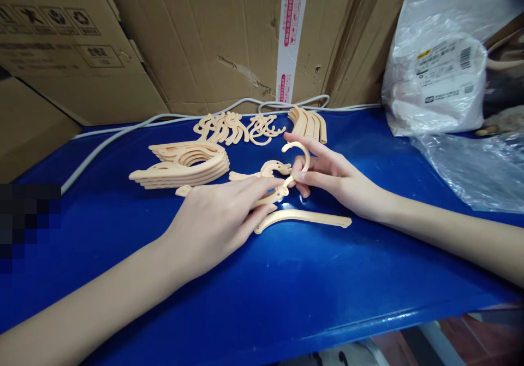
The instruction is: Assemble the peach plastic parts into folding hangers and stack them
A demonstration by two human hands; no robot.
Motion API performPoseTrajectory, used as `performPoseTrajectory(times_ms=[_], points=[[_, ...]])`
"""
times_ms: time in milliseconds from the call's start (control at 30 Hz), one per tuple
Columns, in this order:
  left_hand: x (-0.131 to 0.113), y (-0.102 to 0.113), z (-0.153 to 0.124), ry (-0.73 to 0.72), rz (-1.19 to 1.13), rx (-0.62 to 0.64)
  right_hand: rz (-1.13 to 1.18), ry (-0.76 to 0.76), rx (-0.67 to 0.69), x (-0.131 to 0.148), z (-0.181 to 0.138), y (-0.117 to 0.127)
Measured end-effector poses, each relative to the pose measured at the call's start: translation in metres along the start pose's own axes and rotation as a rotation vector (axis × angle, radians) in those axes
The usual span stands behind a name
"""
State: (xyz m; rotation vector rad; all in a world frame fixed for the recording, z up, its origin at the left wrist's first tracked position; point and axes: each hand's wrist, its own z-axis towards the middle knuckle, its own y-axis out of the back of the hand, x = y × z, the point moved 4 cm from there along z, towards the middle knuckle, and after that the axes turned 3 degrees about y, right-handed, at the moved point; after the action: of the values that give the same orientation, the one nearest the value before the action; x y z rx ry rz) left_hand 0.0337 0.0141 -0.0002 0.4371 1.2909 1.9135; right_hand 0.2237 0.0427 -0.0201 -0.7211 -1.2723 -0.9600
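Note:
My left hand [213, 213] is closed around a cream plastic hanger arm [271, 198], most of it covered by the fingers. Between the thumb and fingers of my right hand [338, 173] is a curved cream hanger hook [307, 155]. Its lower end meets the tip of the held arm; whether the two are joined I cannot tell. A loose curved hanger arm [307, 216] lies just in front of my hands. Behind the fingers is another cream hanger piece [275, 166], partly hidden. To the left sits a stack of folded hangers [184, 176].
At the back of the blue table [286, 289] lie a heap of small hanger parts and hooks [262, 128] and a row of curved arms [308, 124]. A white cable [161, 117] runs behind them. Cardboard boxes [213, 38] stand behind; plastic bags [442, 82] are at right.

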Motion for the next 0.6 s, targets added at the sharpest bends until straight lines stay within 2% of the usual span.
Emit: performPoseTrajectory(times_ms=[367, 600], points=[[0.0037, 0.001, 0.0018, -0.014, -0.127, -0.05, 0.12, -0.044, -0.074, 0.0023, 0.0013, 0.0028], [0.0015, 0.0016, 0.0005, 0.013, -0.213, -0.034, 0.148, -0.064, 0.023, -0.0006, 0.0025, 0.0035]])
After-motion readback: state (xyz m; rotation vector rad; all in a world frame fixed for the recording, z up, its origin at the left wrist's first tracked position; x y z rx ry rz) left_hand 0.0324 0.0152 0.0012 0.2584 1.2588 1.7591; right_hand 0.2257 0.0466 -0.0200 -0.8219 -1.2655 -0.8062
